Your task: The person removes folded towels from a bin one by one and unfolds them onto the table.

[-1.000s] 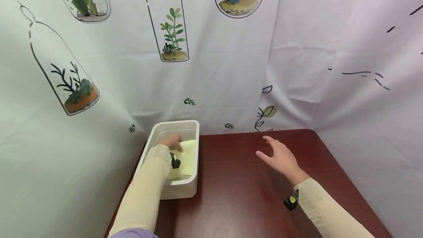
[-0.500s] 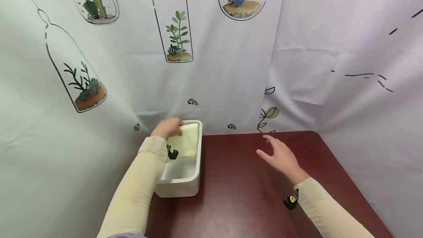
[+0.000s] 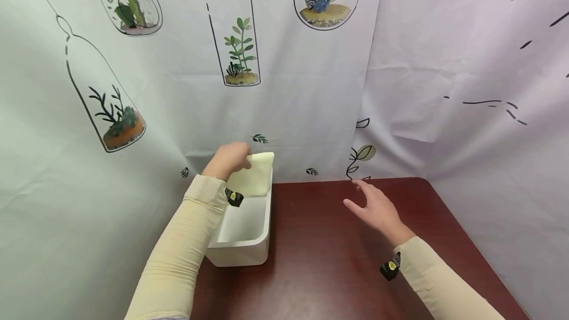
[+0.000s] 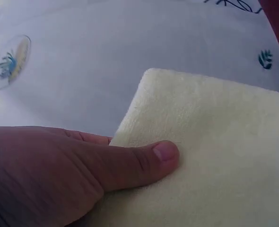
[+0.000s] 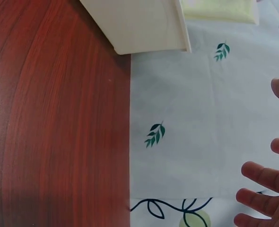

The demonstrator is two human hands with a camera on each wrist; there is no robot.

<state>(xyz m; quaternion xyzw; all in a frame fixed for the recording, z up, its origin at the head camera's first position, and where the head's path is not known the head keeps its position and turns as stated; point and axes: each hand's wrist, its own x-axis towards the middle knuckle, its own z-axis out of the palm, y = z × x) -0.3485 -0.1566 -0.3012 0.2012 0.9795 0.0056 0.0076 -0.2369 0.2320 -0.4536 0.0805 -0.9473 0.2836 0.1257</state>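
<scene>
My left hand pinches a pale yellow towel near its top edge, at the far end of a white plastic bin. In the left wrist view the thumb lies flat on the plush face of the folded towel, with the other fingers hidden behind it. The towel's top rises above the bin's rim, while its lower part hangs inside. Over the right side of the table my right hand hovers with fingers spread and nothing in it. The right wrist view shows those spread fingers at its right edge.
The bin stands at the left of a dark red wooden table, close to the fabric backdrop printed with plants in jars. This cloth also hangs along both sides. Each wrist wears a small black camera.
My left hand has risen out of the bin and lifted the towel, which lay flat inside and now hangs upright. The bin's white floor has come into view. My right hand stays nearly still.
</scene>
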